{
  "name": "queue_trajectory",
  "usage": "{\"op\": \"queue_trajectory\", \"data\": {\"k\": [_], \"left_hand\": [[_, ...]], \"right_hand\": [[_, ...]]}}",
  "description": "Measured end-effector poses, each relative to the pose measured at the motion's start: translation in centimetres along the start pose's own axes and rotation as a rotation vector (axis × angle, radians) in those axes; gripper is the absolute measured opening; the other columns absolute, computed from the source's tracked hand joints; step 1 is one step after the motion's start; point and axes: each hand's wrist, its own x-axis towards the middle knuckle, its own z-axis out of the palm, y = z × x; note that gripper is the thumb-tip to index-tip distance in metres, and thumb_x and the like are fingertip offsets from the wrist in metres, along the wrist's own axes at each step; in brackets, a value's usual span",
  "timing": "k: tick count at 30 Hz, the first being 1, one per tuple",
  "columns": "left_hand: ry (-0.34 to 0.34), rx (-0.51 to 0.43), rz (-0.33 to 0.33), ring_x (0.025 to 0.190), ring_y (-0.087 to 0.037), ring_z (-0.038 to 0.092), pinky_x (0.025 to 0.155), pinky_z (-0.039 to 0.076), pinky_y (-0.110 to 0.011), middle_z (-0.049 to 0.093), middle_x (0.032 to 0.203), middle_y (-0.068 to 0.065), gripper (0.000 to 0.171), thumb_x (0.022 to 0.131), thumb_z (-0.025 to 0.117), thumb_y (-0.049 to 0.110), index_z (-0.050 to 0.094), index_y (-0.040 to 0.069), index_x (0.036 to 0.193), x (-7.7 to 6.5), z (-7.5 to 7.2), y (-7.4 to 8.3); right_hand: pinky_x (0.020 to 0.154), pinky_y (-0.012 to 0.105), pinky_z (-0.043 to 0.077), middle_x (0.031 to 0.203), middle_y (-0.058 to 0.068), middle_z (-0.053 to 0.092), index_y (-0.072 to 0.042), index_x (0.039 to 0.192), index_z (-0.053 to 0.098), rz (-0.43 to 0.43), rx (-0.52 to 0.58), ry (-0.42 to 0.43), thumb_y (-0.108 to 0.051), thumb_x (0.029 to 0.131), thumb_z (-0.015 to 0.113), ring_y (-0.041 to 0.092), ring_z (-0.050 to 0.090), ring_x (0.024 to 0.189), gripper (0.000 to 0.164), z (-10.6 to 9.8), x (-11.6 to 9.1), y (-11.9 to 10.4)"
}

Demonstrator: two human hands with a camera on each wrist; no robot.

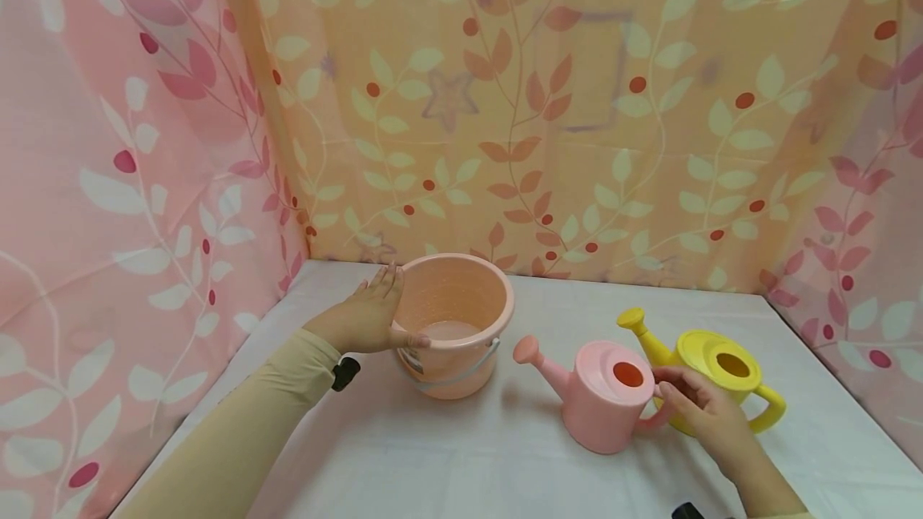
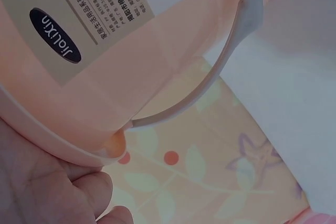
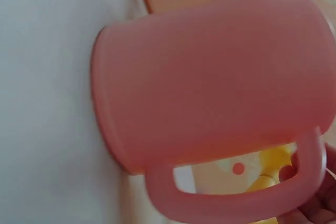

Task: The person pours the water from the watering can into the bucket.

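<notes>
My left hand (image 1: 368, 319) rests on the left rim of a peach plastic bucket (image 1: 454, 367), its fingers straight and thumb spread along the front rim. In the left wrist view, the bucket's label (image 2: 68, 19) and grey handle (image 2: 210, 77) show beside the fingers (image 2: 84, 192). With its fingers and thumb, my right hand (image 1: 710, 415) grips the upper handle of a pink watering can (image 1: 606, 415). The can's handle (image 3: 236, 205) fills the lower part of the right wrist view. Just behind that hand stands a yellow watering can (image 1: 710, 355), partly covered by it.
A white cloth (image 1: 461, 463) covers the table under all three vessels. Patterned fabric walls (image 1: 505, 102) enclose it at the back and on both sides. The pink can's spout points toward the bucket, with a narrow gap between them.
</notes>
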Motion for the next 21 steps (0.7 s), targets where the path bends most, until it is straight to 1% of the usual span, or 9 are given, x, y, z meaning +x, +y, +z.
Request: {"op": "queue_trajectory", "data": {"k": [2, 5, 8, 12, 15, 21], "left_hand": [[0.004, -0.001, 0.0, 0.138, -0.036, -0.004, 0.107, 0.01, -0.055, -0.003, 0.149, -0.026, 0.122, 0.071, 0.044, 0.08, 0.003, -0.009, 0.143, 0.0, 0.0, 0.0], [0.007, -0.012, 0.003, 0.137, -0.037, -0.002, 0.107, 0.01, -0.055, -0.003, 0.148, -0.027, 0.122, 0.071, 0.045, 0.079, 0.003, -0.01, 0.142, 0.0, -0.1, 0.1], [-0.003, -0.011, -0.003, 0.137, -0.037, -0.003, 0.108, 0.009, -0.054, -0.004, 0.149, -0.026, 0.122, 0.07, 0.044, 0.08, 0.002, -0.009, 0.143, -0.1, -0.1, 0.2], [-0.004, -0.011, -0.005, 0.138, -0.036, -0.004, 0.108, 0.009, -0.054, -0.004, 0.149, -0.026, 0.122, 0.071, 0.045, 0.079, 0.002, -0.009, 0.143, 0.0, 0.0, 0.2], [-0.002, -0.016, -0.003, 0.138, -0.036, -0.003, 0.107, 0.01, -0.055, -0.003, 0.149, -0.026, 0.121, 0.071, 0.046, 0.078, 0.003, -0.009, 0.143, -0.1, 0.0, 0.2], [-0.005, -0.014, 0.0, 0.137, -0.037, -0.001, 0.107, 0.01, -0.055, -0.002, 0.149, -0.026, 0.12, 0.072, 0.047, 0.077, 0.004, -0.009, 0.143, -0.2, -0.1, 0.4]], "right_hand": [[0.074, 0.01, 0.044, 0.117, 0.008, 0.057, -0.002, 0.125, 0.05, -0.023, 0.007, 0.018, -0.034, 0.095, 0.048, -0.014, 0.046, 0.092, 0.044, -0.4, -0.1, -0.4], [0.076, 0.005, 0.041, 0.113, -0.006, 0.059, 0.0, 0.126, 0.05, -0.076, 0.034, 0.062, -0.03, 0.096, 0.048, -0.017, 0.044, 0.097, 0.043, -1.0, -0.3, -0.8], [0.076, 0.002, 0.038, 0.109, -0.02, 0.057, 0.002, 0.125, 0.049, -0.124, 0.055, 0.122, -0.025, 0.096, 0.049, -0.018, 0.043, 0.1, 0.041, -1.8, -0.4, -1.1], [0.077, 0.001, 0.037, 0.107, -0.026, 0.055, 0.004, 0.123, 0.051, -0.178, 0.046, 0.195, -0.018, 0.094, 0.051, -0.016, 0.044, 0.101, 0.036, -3.0, -0.5, -1.0], [0.075, 0.0, 0.037, 0.109, -0.028, 0.052, 0.004, 0.123, 0.051, -0.175, 0.024, 0.214, -0.017, 0.094, 0.052, -0.017, 0.044, 0.1, 0.036, -4.0, -0.5, -0.6], [0.071, 0.0, 0.038, 0.105, -0.031, 0.052, 0.002, 0.126, 0.05, -0.119, -0.004, 0.235, -0.022, 0.094, 0.052, -0.02, 0.046, 0.095, 0.04, -5.6, -0.7, 0.2]]}}
